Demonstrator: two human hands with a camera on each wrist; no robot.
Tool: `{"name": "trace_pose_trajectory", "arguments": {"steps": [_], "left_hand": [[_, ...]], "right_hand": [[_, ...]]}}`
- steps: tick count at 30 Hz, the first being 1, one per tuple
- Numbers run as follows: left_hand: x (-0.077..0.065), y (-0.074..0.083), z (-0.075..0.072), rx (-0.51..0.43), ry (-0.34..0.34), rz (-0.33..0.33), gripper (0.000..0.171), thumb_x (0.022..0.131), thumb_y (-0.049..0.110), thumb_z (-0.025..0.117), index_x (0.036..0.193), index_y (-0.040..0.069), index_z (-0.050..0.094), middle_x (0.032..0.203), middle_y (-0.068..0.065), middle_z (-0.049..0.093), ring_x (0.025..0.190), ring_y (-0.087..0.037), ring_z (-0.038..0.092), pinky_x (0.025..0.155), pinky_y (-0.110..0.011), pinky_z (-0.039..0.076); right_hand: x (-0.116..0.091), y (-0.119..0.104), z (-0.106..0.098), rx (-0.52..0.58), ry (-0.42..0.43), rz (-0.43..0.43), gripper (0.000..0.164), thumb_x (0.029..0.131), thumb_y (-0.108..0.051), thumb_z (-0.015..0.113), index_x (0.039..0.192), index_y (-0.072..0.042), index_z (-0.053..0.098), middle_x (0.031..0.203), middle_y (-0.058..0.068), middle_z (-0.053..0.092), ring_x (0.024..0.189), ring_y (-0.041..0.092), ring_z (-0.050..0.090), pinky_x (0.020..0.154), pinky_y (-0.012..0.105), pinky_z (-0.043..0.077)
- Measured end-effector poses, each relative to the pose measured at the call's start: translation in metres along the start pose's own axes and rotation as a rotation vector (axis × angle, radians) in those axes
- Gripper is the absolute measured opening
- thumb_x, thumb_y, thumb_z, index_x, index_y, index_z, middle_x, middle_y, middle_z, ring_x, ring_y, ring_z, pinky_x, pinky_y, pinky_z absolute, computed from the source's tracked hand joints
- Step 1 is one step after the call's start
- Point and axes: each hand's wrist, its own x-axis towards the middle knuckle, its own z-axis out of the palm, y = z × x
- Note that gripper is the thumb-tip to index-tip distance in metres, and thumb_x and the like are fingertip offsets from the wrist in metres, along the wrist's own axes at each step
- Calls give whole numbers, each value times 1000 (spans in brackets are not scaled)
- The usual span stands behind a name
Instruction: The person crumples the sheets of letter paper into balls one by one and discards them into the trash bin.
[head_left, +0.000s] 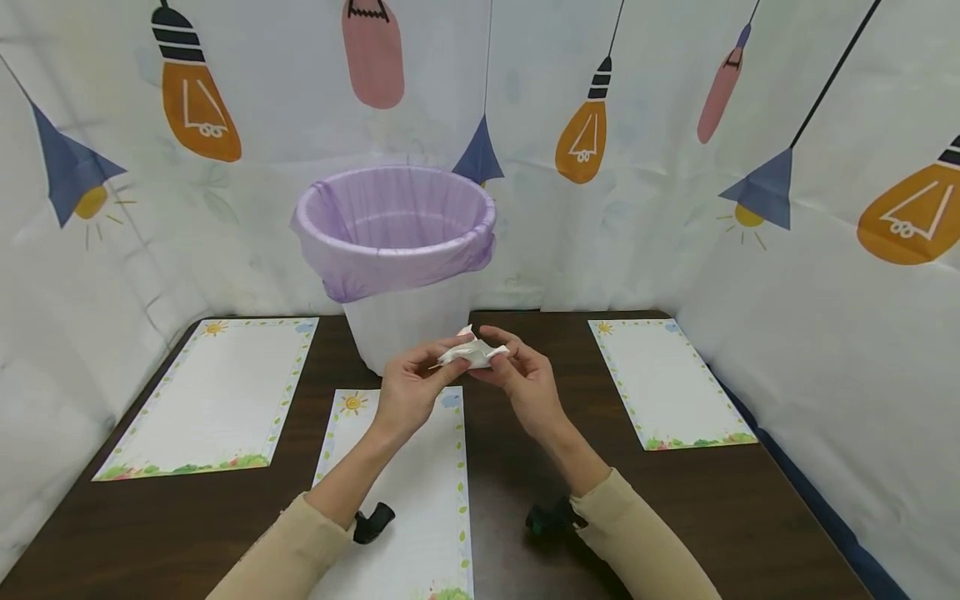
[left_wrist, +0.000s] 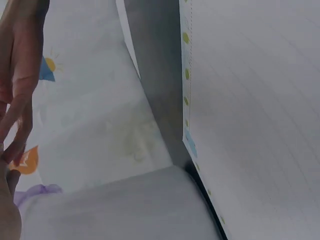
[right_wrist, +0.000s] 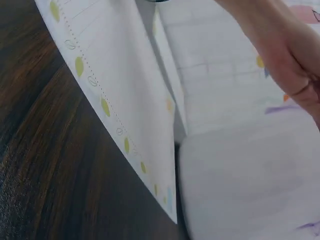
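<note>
A small crumpled white tissue [head_left: 471, 354] is held between both hands in the head view, above the table and in front of the bin. My left hand [head_left: 414, 383] pinches its left side between thumb and fingers. On the other side, my right hand [head_left: 525, 383] pinches the right end, with its index finger raised and bent. In the left wrist view, parts of the hands show along the left edge. Only a piece of a hand [right_wrist: 295, 60] enters the right wrist view at upper right; the tissue is out of sight there.
A white bin [head_left: 408, 321] lined with a purple bag [head_left: 405, 271] stands at the back of the dark table [head_left: 555, 342]. Decorated paper sheets lie on the left [head_left: 217, 392], under the left arm [head_left: 420, 500] and on the right [head_left: 667, 383]. Patterned curtains [head_left: 645, 233] surround the table.
</note>
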Motion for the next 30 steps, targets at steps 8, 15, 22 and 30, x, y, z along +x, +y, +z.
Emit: {"name": "trace_pose_trajectory", "arguments": {"steps": [8,15,22,30], "left_hand": [[2,6,0,43,6,80,14,89,-12,73,102,-7,72,137,-15,57,121,-32,60,96,-39,54],[-3,14,-4,-12,-8,-48,58,90,-11,73,141,-3,46,140,-20,54,120,-27,63,93,-34,55],[-4,12,-9,-38,-30,-147,60,87,-10,77,142,-5,54,141,-20,54,112,-24,68,88,-36,58],[-5,8,-6,14,55,-140,28,91,-2,77,118,-7,72,124,-18,68,101,-18,71,85,-31,58]], "right_hand": [[2,-4,-3,-61,-18,-79,36,95,-29,72,88,4,59,138,26,59,120,34,64,94,46,54],[1,0,-5,-230,-42,-200,19,99,-7,67,89,7,59,137,30,58,120,41,62,93,43,55],[-2,1,-3,-329,-63,-251,15,95,6,69,85,2,59,135,27,60,111,42,65,82,32,59],[-1,3,2,-359,-57,-302,19,91,14,69,82,1,59,126,29,63,94,22,65,66,21,55]]}}
